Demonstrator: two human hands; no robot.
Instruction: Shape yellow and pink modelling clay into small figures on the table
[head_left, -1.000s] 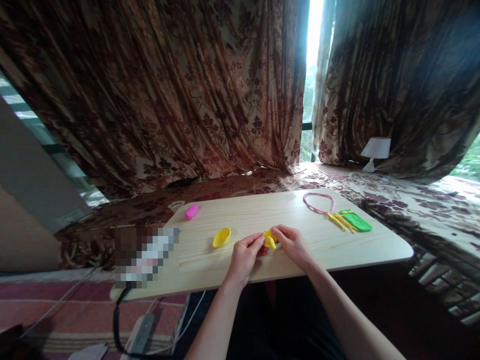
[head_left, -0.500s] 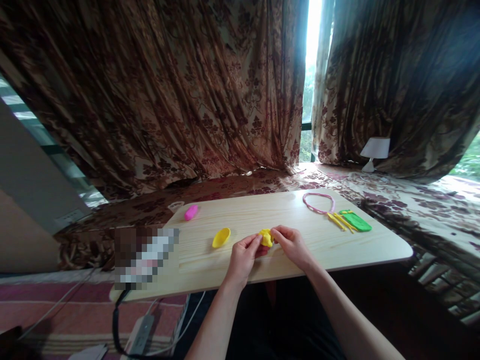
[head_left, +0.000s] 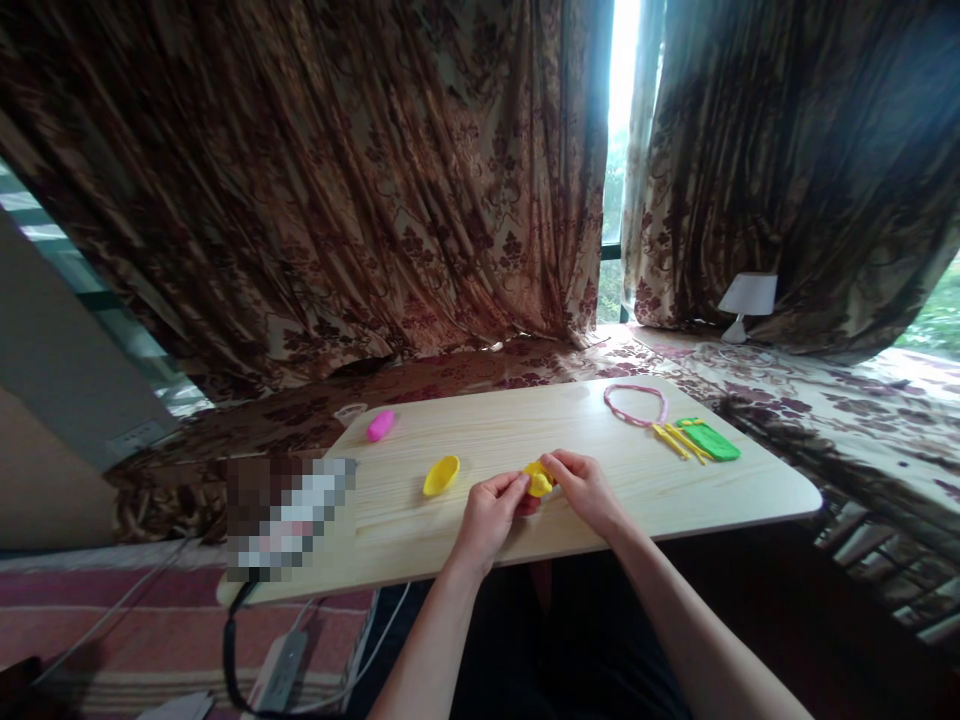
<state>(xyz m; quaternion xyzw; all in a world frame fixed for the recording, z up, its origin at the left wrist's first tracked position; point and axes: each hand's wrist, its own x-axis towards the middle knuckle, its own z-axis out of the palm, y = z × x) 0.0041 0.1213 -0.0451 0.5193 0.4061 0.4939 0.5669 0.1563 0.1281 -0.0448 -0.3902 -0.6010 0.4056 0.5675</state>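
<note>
A small lump of yellow modelling clay (head_left: 538,481) is pinched between both hands, above the front part of the table. My left hand (head_left: 491,510) grips its left side with thumb and fingers. On the opposite side, the fingertips of my right hand (head_left: 585,487) press on the clay. A yellow oval clay dish (head_left: 441,476) lies left of my hands. Further back on that side is a pink clay piece (head_left: 380,425). To the right sit a pink twisted clay loop (head_left: 637,388), thin yellow clay strips (head_left: 673,442) and a flat green clay slab (head_left: 712,441).
The pale wooden table (head_left: 517,410) has rounded corners. A blurred-out object (head_left: 292,520) with a black cable occupies its left end. A power strip (head_left: 283,665) lies below on the left. A white lamp (head_left: 748,298) stands at the back right by the curtains (head_left: 420,180).
The yellow clay has changed shape slightly as my fingers turned and pressed it. Both hands stay in nearly the same place. The view has shifted a little.
</note>
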